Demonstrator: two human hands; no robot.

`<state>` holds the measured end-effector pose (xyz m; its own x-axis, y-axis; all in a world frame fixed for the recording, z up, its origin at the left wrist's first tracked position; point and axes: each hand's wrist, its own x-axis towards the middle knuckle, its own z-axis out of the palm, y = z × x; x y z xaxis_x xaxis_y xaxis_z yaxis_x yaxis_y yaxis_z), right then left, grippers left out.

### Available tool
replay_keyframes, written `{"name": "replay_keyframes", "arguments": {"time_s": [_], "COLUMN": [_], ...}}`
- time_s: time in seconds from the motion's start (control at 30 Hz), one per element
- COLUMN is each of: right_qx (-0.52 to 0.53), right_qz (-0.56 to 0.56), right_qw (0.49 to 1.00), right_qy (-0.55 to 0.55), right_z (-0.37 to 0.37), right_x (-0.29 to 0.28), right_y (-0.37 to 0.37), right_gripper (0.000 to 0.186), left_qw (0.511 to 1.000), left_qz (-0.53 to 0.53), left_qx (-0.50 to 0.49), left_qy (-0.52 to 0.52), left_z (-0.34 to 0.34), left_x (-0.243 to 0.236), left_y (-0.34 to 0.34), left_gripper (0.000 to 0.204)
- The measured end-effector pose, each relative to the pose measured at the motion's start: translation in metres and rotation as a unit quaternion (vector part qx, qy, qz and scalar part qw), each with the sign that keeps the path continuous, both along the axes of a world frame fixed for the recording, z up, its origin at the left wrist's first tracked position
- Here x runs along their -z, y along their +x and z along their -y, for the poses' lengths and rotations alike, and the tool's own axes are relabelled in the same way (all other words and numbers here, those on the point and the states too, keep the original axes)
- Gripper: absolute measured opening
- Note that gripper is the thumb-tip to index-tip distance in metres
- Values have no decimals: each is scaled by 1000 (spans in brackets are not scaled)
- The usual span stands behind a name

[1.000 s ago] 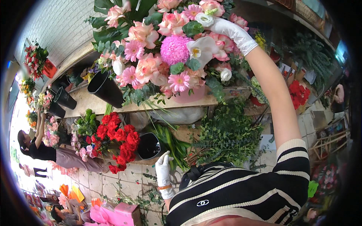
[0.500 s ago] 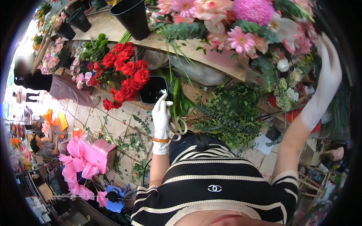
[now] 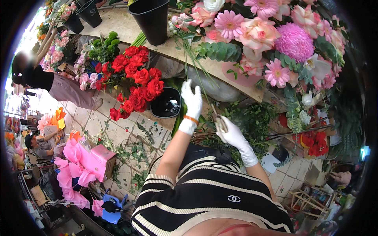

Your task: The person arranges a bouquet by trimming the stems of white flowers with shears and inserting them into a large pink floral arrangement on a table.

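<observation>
My right hand [image 3: 231, 133], in a white glove, is closed round a pair of scissors [image 3: 215, 113]; the narrow blades point away from me and their handles are mostly hidden by the fingers. My left hand [image 3: 191, 98], gloved too and with an orange band at the wrist, is raised with loosely bent fingers apart. Its fingertips are close to thin green stems [image 3: 186, 63] that hang over the bench edge; contact cannot be made out. Beyond my hands stands a large pink arrangement [image 3: 256, 37] of roses, gerberas and a round chrysanthemum.
A black bucket [image 3: 165, 113] stands left of my left hand, beside red roses [image 3: 138, 78]. Cut foliage [image 3: 252, 122] lies beneath my right hand. A tall black bucket [image 3: 151, 23] is on the wooden bench [image 3: 114, 29]. Other people are at the far left, near pink wrapping [image 3: 76, 161].
My right hand has come down from the arrangement's right side and now holds the scissors that were by my left hand. My left hand has moved right and away from me.
</observation>
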<state>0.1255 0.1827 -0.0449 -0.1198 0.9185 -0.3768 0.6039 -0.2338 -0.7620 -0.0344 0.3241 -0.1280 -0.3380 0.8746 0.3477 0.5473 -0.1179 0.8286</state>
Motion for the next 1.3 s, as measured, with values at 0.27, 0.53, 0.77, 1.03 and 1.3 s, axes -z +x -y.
{"name": "replay_keyframes", "arguments": {"time_s": [0.27, 0.53, 0.77, 1.03, 1.3], "right_qx": [151, 248, 301, 221, 188], "right_qz": [-219, -337, -233, -221, -393], "right_qw": [958, 902, 924, 940, 891], "right_qy": [-110, -108, 24, 136, 127], "right_z": [48, 71, 72, 62, 89], "right_x": [12, 27, 12, -2, -8], "right_y": [46, 54, 41, 8, 2], "right_gripper": [68, 57, 59, 57, 63], "left_qw": [740, 416, 662, 730, 815], "left_qz": [511, 803, 434, 216, 180], "left_qx": [204, 394, 492, 537, 497], "left_qy": [-386, -163, -363, -364, -238], "left_z": [-122, -69, 52, 152, 197], "left_x": [47, -129, -53, -6, -41], "left_y": [-53, -15, 7, 15, 36], "left_gripper": [30, 17, 31, 21, 14]}}
